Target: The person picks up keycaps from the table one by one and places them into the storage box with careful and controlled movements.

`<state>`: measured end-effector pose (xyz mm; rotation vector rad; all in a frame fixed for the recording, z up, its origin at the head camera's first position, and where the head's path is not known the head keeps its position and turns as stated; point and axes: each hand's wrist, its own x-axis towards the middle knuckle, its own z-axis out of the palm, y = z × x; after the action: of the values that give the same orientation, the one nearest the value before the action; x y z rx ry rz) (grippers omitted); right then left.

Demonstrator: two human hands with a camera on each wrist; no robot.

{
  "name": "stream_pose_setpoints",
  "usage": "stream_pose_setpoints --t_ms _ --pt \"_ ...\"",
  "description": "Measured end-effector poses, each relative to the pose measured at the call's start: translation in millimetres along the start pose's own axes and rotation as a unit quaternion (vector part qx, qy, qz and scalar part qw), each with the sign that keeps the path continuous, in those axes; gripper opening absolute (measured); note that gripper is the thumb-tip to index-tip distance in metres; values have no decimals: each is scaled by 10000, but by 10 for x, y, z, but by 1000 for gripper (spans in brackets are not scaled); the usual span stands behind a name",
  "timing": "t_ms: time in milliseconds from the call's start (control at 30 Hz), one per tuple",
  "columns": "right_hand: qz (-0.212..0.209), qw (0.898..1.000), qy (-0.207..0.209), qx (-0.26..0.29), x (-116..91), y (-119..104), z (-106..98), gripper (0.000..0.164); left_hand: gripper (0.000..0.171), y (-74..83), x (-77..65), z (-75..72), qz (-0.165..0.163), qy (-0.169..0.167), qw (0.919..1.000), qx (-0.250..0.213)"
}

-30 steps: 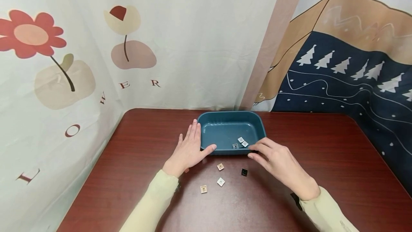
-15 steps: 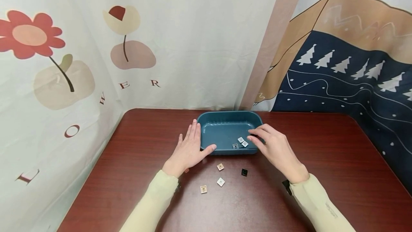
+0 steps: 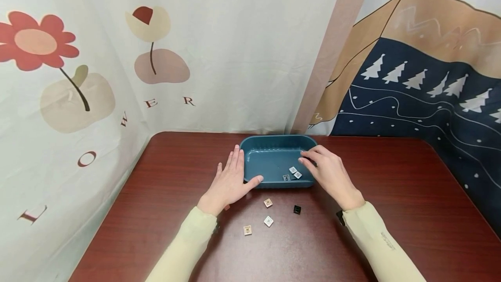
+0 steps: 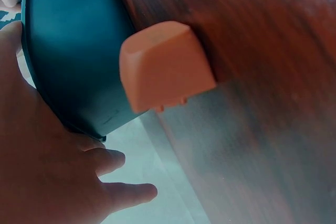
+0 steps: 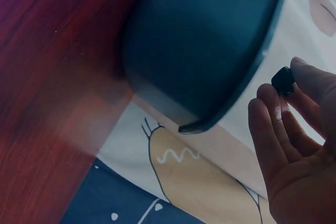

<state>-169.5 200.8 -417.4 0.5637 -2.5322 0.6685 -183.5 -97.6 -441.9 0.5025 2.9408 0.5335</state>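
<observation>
My left hand [image 3: 230, 182] rests with straight fingers against the left side of the teal bin [image 3: 279, 185], its thumb along the front rim. Above the bin's right part, my right hand [image 3: 332, 176] pinches a small dark keycap [image 5: 283, 81] between thumb and forefinger; the head view barely shows it. Inside the bin lie a white keycap [image 3: 292, 170], another white keycap [image 3: 298, 175] and a grey-and-white keycap [image 3: 286, 178]. Close under my left wrist stands an orange keycap [image 4: 165, 69], mostly hidden in the head view.
In front of the bin, the brown table [image 3: 375, 164] bears a cream keycap [image 3: 268, 203], a white keycap [image 3: 268, 221], a tan keycap [image 3: 248, 230] and a black keycap [image 3: 297, 209]. A printed curtain [image 3: 242, 55] hangs behind the table's far edge.
My right hand has moved from the bin's front right corner away from me and to the left, over the bin. The left hand and the loose keycaps stay where they were.
</observation>
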Motion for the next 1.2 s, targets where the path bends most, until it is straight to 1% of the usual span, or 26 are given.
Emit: stream_pose_setpoints --t_ms 167,400,633,800,1033,1200 --pt "-112 9995 -184 -229 49 43 70 23 110 -2 0 -1 -15 -2 10000 -31" --pt "-161 9967 -670 -432 84 91 166 22 110 -4 -4 4 0 26 10000 -60" --pt "-156 9958 -773 -455 110 79 208 23 111 0 -11 -3 -1 25 10000 -66" --pt "-74 9947 -875 -526 129 76 245 21 110 2 -7 0 15 47 10000 -42" --pt "244 9896 -1313 -537 169 67 280 21 110 -6 0 5 29 47 10000 -22" --pt "324 9865 -1491 -591 201 74 286 21 111 -8 9 5 33 47 10000 -20"
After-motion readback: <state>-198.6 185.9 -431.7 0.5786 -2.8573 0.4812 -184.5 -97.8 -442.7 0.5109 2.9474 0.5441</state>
